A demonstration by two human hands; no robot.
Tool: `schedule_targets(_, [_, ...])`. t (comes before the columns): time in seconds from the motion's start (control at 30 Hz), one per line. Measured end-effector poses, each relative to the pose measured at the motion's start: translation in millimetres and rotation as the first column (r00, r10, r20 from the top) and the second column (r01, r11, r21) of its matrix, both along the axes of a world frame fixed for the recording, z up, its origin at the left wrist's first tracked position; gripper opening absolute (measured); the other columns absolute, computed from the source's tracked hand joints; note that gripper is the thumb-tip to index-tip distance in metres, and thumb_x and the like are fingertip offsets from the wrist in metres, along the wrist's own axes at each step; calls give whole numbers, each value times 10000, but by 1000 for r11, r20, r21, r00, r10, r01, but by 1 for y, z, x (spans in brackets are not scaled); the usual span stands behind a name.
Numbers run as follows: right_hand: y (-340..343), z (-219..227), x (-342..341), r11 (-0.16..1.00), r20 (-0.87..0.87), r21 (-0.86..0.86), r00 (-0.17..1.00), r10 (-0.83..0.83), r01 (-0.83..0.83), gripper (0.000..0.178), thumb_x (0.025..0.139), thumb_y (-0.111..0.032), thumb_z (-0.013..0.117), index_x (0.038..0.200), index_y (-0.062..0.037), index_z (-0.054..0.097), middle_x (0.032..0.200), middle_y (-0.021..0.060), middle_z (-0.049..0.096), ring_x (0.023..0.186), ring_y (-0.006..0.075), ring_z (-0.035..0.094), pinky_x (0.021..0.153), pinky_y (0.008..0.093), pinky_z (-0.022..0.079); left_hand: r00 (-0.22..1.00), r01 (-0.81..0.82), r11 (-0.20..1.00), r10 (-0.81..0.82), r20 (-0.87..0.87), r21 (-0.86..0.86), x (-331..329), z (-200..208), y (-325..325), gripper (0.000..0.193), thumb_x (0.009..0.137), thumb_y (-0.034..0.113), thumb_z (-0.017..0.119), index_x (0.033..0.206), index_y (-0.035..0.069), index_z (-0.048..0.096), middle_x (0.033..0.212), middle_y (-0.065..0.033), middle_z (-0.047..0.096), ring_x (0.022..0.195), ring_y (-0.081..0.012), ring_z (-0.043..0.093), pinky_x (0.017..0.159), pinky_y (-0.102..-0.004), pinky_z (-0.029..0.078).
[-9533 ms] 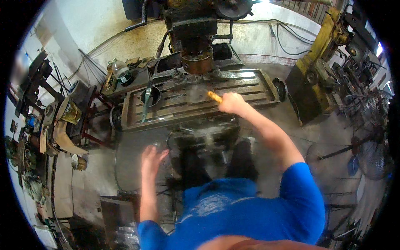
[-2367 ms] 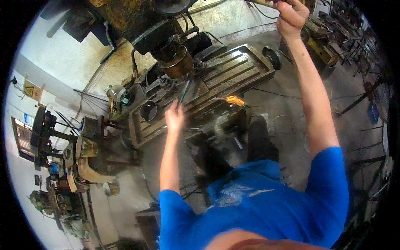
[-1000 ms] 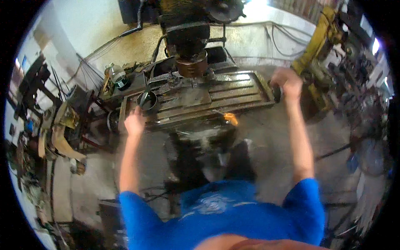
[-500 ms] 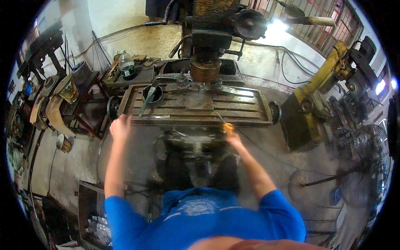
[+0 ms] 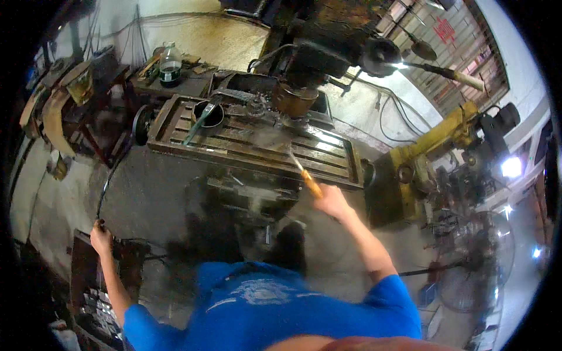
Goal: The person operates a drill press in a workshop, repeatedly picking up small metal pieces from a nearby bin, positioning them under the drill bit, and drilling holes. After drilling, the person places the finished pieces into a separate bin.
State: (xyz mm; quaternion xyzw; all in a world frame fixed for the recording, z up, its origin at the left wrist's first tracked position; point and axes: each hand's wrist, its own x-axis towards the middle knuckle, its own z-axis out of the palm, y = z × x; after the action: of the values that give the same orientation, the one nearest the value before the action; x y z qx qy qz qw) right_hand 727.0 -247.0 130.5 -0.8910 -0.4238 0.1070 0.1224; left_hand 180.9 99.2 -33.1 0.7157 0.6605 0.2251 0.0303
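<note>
I see a brush (image 5: 305, 174) with an orange-yellow handle gripped in my right hand (image 5: 331, 201). It tilts up toward eleven o'clock, its pale tip over the slotted table (image 5: 246, 146) of the milling machine, near the table's front edge. My left hand (image 5: 100, 236) rests at eight o'clock on the edge of a dark cabinet (image 5: 82, 275).

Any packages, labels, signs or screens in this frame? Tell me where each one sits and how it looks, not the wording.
Bottle: clear plastic with a dark label band, upright on the cluttered bench at upper left, behind the slotted machine table.
Wall marking: red characters on the pale wall at upper right, above the yellow machine.
No screens or boxed packages can be made out.
</note>
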Motion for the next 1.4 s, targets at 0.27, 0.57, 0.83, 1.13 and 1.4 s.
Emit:
schedule_targets(0.27, [106,-23,35,992,267,-67,959,-90,111,286,626,-246,533,728,1,633,757,214,619,743,359,614,700,406,496,1000,22,989,-24,-15,-149,14,14,-9,267,744,137,560,1004,93,599,922,-139,618,855,-311,580,731,-388,453])
schedule_targets(0.57, [140,-11,38,990,163,-53,980,-117,127,332,651,-275,539,793,11,627,866,238,609,844,339,605,760,395,482,1000,29,996,-30,-4,-83,8,0,-3,273,732,197,597,971,67,610,807,-156,619,775,-326,594,683,-390,468])
schedule_targets(0.83, [63,16,-19,981,-167,-108,976,140,-159,261,614,-200,559,743,26,587,706,230,578,668,330,584,627,393,453,939,107,967,-21,343,-232,31,30,-13,276,752,215,620,960,34,617,905,-137,636,850,-260,612,727,-343,470])
schedule_targets(1.13, [41,-58,-147,795,-257,51,762,595,-604,130,589,-130,540,656,-19,539,597,209,526,577,383,535,524,397,431,182,759,628,50,982,-172,192,46,-130,273,760,-2,517,1030,-33,542,769,-90,601,671,-160,610,591,-249,479])
schedule_targets(1.4, [43,-40,-159,738,-475,205,593,650,-644,176,606,-67,468,745,-32,571,647,173,574,614,343,580,576,366,457,484,594,759,-73,872,-266,106,77,-124,258,759,40,542,1009,-16,562,870,-105,618,779,-171,619,677,-277,484])
